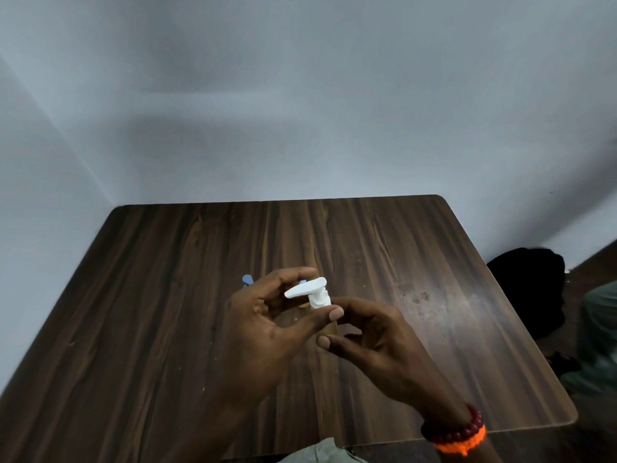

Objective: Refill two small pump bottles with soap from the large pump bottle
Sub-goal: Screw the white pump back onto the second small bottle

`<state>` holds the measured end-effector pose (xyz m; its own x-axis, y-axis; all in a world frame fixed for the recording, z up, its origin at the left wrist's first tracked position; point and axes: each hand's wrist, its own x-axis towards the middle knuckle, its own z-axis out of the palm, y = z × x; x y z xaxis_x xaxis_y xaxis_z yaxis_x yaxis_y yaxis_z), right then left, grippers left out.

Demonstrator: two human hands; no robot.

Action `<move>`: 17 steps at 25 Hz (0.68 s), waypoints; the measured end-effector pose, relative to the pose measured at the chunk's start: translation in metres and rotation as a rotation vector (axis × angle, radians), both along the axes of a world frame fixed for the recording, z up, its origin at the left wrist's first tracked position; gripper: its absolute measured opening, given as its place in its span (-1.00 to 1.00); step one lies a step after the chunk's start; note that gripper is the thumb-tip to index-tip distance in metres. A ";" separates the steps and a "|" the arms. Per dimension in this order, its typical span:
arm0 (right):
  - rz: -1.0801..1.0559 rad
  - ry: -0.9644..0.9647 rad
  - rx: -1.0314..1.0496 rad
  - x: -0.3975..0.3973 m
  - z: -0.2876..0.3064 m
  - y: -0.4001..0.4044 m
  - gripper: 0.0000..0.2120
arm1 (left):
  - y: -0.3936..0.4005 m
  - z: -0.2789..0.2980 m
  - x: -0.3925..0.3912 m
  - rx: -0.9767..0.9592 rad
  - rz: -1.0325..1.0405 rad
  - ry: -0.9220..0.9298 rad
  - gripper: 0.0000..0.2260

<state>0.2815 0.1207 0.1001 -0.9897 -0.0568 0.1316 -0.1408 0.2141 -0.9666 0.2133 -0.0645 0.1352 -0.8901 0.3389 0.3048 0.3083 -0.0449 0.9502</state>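
- Nearest the lens: pale cloth (314,454) at the bottom edge, and a wrist with a dark red bead bracelet (454,429) above an orange thread band (462,444).
- Right hand (377,342) curled round a small brown bottle (329,329), thumb and fingertips pinching its body, held above the table middle.
- Left hand (263,325) with fingers and thumb bent round the white pump head (310,292) on top of that bottle; nozzle pointing left.
- Behind the left hand, mostly hidden: a blue pump top (247,280) and a second blue bit (303,281); bottles beneath not visible.
- Dark wood table (167,295) with rounded corners, far edge close to the grey wall (300,95).
- Bare tabletop left, right and beyond the hands.
- Off the right edge, on the floor: black bag (531,282), and some pale green cloth (601,329).
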 end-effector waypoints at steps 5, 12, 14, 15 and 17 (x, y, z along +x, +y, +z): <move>0.059 -0.016 -0.023 0.002 0.002 0.006 -0.66 | -0.008 0.006 -0.010 -0.058 -0.277 -0.118 -0.25; -0.046 0.053 0.009 0.000 0.007 0.003 -0.68 | 0.004 0.004 0.004 0.029 -0.015 -0.138 0.00; -0.047 0.057 0.033 0.002 0.007 0.005 -0.65 | 0.006 0.005 0.008 0.027 -0.027 -0.135 -0.04; -0.043 0.060 0.044 0.003 0.008 0.006 -0.64 | 0.005 0.005 0.008 0.029 -0.048 -0.136 -0.07; -0.029 0.065 0.051 0.004 0.007 0.006 -0.62 | 0.003 0.005 0.007 0.010 -0.068 -0.121 -0.11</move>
